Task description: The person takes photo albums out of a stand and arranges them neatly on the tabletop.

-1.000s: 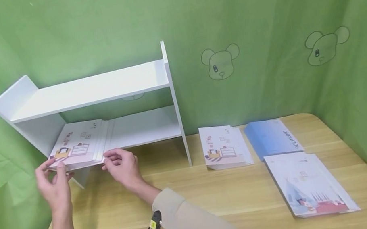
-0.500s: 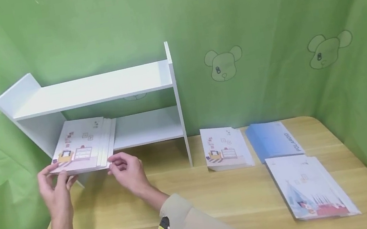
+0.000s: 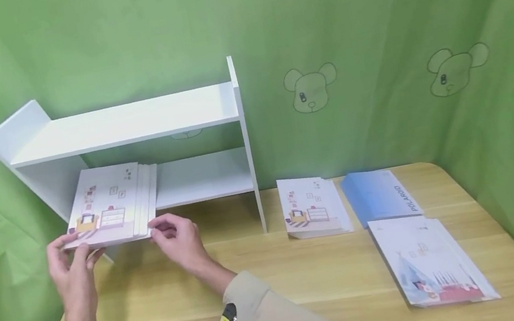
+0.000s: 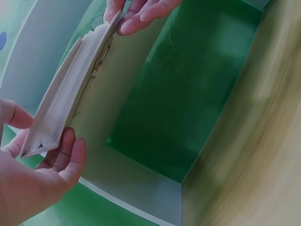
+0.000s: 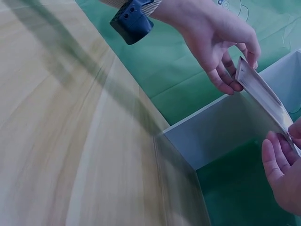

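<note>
A white book (image 3: 105, 204) with a pictured cover of an armchair and drawers lies at the left of the shelf's lower board, its front edge jutting out past the board. Its staggered pages show along the right side, and the wrist views show it edge-on between the hands. My left hand (image 3: 72, 273) pinches the front left corner with thumb and fingers. At the front right corner, my right hand (image 3: 181, 243) pinches the edge between thumb and curled fingers. In the left wrist view, the left hand (image 4: 42, 174) has fingers on both faces of the book (image 4: 70, 89).
The white two-tier shelf (image 3: 127, 125) stands on the wooden table (image 3: 169, 308). To its right are another white pictured book (image 3: 313, 205), a blue one lettered POLAROID (image 3: 379, 196) and a tent-pictured one (image 3: 430, 262). A green curtain (image 3: 338, 8) hangs behind.
The book's front edge has come slightly toward me, out past the lower board, and both hands have moved with it. The books on the right have stayed put.
</note>
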A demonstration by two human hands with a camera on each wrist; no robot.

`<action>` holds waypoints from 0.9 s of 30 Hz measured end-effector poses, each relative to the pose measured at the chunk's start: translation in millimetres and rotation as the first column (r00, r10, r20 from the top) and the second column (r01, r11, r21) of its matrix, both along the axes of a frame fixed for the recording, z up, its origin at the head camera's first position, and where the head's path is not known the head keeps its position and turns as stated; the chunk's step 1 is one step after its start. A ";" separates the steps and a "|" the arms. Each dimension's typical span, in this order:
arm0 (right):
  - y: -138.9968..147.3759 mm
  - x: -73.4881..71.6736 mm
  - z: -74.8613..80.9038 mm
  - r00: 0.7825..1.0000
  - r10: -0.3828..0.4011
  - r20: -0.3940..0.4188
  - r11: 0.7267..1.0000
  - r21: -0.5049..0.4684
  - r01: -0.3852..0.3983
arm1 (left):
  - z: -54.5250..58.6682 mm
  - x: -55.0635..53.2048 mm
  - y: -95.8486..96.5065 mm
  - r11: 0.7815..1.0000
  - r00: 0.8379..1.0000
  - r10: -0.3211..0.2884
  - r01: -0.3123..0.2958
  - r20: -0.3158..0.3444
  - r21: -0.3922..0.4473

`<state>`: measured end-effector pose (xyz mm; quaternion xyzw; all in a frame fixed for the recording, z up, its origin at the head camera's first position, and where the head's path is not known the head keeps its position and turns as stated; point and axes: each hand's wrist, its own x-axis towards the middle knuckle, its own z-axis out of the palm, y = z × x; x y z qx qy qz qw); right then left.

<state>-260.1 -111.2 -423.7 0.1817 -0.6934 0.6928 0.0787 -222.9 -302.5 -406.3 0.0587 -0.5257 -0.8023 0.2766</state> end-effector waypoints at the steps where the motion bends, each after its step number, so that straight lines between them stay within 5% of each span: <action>1: -0.3 0.0 0.3 1.000 -0.004 0.001 1.000 0.012 0.004 | -1.0 1.0 -1.7 1.000 1.000 -0.008 0.008 -0.009 0.007; 9: -4.6 -0.1 1.5 0.999 -0.042 -0.001 0.998 0.039 0.042 | -8.1 6.0 -15.9 0.984 0.983 -0.168 0.162 -0.079 -0.077; 16: -6.2 1.9 3.6 0.999 -0.037 0.021 0.999 0.023 0.037 | -10.3 8.4 -25.8 0.916 0.921 -0.369 0.337 -0.126 -0.217; 27: -3.5 3.6 -1.6 0.999 -0.035 -0.001 0.999 0.027 0.035 | -9.9 13.5 -41.8 0.814 0.871 -0.491 0.443 -0.037 -0.376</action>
